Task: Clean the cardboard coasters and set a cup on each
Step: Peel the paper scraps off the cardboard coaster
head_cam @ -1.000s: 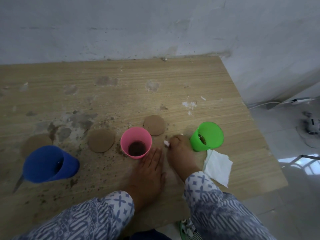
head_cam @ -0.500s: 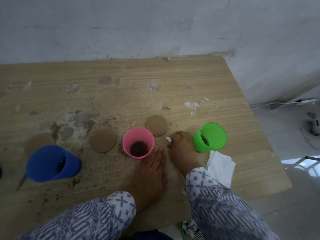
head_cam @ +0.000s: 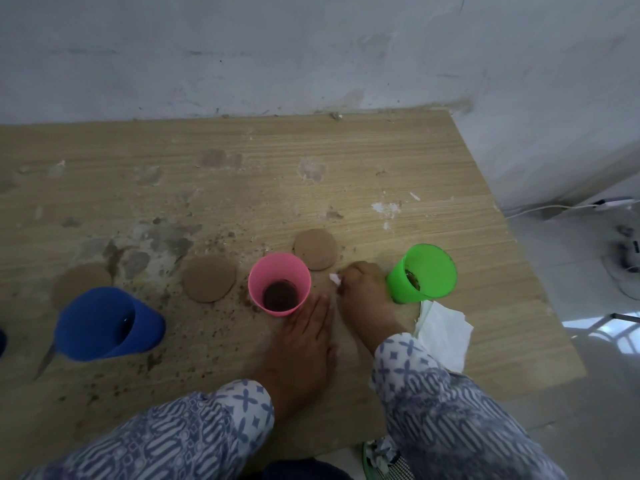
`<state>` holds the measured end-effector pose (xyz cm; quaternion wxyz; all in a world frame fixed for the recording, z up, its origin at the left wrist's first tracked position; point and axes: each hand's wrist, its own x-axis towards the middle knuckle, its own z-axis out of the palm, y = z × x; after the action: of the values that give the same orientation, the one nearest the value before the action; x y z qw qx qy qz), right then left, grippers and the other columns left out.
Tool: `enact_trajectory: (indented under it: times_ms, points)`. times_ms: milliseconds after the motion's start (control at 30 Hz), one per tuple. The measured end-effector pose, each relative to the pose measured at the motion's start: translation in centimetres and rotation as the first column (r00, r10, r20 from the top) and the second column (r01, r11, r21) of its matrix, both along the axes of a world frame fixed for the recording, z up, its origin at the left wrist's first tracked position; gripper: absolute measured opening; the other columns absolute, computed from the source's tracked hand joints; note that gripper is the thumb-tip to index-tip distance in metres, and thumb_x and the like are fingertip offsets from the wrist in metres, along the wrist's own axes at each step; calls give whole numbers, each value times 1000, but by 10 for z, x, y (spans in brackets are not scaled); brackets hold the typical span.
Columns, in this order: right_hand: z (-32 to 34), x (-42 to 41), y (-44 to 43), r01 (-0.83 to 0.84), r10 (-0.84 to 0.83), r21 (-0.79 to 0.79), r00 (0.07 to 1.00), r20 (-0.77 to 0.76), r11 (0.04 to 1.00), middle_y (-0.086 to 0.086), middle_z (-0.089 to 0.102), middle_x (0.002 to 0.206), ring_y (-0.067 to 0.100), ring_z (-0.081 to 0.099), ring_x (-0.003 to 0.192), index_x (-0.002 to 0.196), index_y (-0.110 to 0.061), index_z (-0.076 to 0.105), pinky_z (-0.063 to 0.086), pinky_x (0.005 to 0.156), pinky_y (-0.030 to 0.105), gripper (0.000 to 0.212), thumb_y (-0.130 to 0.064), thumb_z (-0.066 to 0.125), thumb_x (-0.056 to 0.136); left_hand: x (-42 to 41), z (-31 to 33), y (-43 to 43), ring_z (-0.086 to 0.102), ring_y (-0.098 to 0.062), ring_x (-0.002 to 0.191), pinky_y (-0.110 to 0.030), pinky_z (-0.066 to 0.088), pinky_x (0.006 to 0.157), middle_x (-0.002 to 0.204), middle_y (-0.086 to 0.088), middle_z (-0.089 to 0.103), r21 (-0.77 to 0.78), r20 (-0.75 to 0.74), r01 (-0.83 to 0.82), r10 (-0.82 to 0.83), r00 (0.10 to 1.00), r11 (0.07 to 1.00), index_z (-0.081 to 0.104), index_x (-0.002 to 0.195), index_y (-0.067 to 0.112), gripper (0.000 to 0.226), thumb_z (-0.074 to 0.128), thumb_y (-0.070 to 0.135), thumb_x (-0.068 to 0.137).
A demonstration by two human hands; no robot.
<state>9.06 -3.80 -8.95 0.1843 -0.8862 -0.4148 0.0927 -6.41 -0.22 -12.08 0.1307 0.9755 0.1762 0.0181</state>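
Observation:
Three round brown cardboard coasters lie on the wooden table (head_cam: 311, 150): one at the left (head_cam: 81, 284) behind the blue cup (head_cam: 104, 323), one in the middle (head_cam: 209, 278), one (head_cam: 316, 249) behind the pink cup (head_cam: 278, 284). A green cup (head_cam: 422, 273) stands at the right. My left hand (head_cam: 304, 341) lies flat on the table, fingers next to the pink cup. My right hand (head_cam: 363, 296) is closed on a small white tissue wad (head_cam: 335, 278), pressed down between the pink and green cups. Whether a coaster lies under it is hidden.
A white tissue (head_cam: 441, 336) lies below the green cup near the table's right edge. Dirt crumbs and stains cover the table's middle and left. A wall bounds the far side. Cables (head_cam: 554, 207) lie on the floor at the right.
Both hands stay in nearly the same spot; the right hand with the tissue wad has shifted only slightly. The cups and coasters have not moved.

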Motion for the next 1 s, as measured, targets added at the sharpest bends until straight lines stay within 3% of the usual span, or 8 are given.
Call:
enact_trajectory:
  times_ms: [167, 300, 367, 500, 600, 733, 867, 1000]
  points:
    - [2, -17, -31, -137, 126, 105, 986, 108, 985, 6, 65, 75, 23, 61, 69, 72, -9, 69, 48, 66, 26, 25, -17, 46, 76, -1, 6, -1, 42, -29, 134, -40, 20, 116, 143, -16, 45, 5, 46, 2, -3, 999, 1000, 42, 139, 2, 61, 39, 39, 90]
    - [-4, -23, -44, -138, 125, 113, 986, 115, 984, 9, 66, 84, 23, 63, 76, 83, -6, 69, 53, 72, 27, 13, -9, 59, 75, -1, 8, -1, 41, -28, 134, -35, 13, 114, 142, -16, 46, 6, 41, 1, -2, 999, 1000, 44, 137, 2, 60, 40, 38, 90]
    - [-7, -23, -44, -152, 142, 91, 985, 101, 984, 11, 65, 85, 26, 62, 76, 84, -5, 67, 53, 73, 30, 14, -10, 56, 77, 0, 9, 0, 44, -28, 132, -35, 13, 113, 140, -16, 49, 18, 28, 4, -4, 1000, 1000, 46, 135, 2, 58, 40, 39, 91]
    - [-2, -19, -32, -55, 48, 100, 997, 64, 993, 7, 60, 74, 23, 57, 65, 70, -9, 63, 45, 59, 25, 6, -7, 59, 74, -1, 7, -1, 43, -29, 133, -35, 10, 114, 143, -16, 46, 20, 3, 3, -3, 1000, 1000, 45, 138, 2, 60, 39, 40, 92]
    - [5, -14, -15, 10, -9, 47, 1000, -13, 999, 11, 60, 82, 26, 57, 73, 75, -4, 64, 38, 65, 21, 5, -7, 63, 79, -1, 6, -1, 43, -29, 133, -36, 13, 113, 143, -16, 46, 18, -13, -3, 4, 1000, 1000, 44, 138, 1, 61, 38, 40, 91]
    - [9, -8, -1, -51, 50, 34, 997, 52, 998, 14, 62, 69, 34, 59, 63, 66, -6, 63, 50, 61, 36, 18, 6, 75, 59, 1, 7, 0, 48, -29, 129, -39, 22, 114, 140, -15, 49, 34, -22, -4, 4, 1000, 999, 50, 134, 1, 61, 37, 40, 89]
    - [4, -18, -19, 21, -21, 30, 1000, 9, 999, 15, 62, 85, 29, 61, 70, 80, -2, 66, 52, 62, 34, 5, -1, 66, 75, -1, 7, -2, 46, -28, 130, -41, 27, 113, 140, -14, 49, 2, -17, -16, 16, 1000, 1000, 47, 136, 3, 60, 37, 41, 90]
    - [-5, -29, -36, -5, 1, 97, 999, 48, 995, 15, 65, 86, 31, 62, 71, 88, -3, 68, 53, 65, 34, 17, 1, 68, 72, 0, 10, -1, 47, -31, 130, -38, 20, 114, 139, -17, 50, -21, 36, -3, 3, 999, 1000, 47, 135, 2, 57, 39, 37, 91]
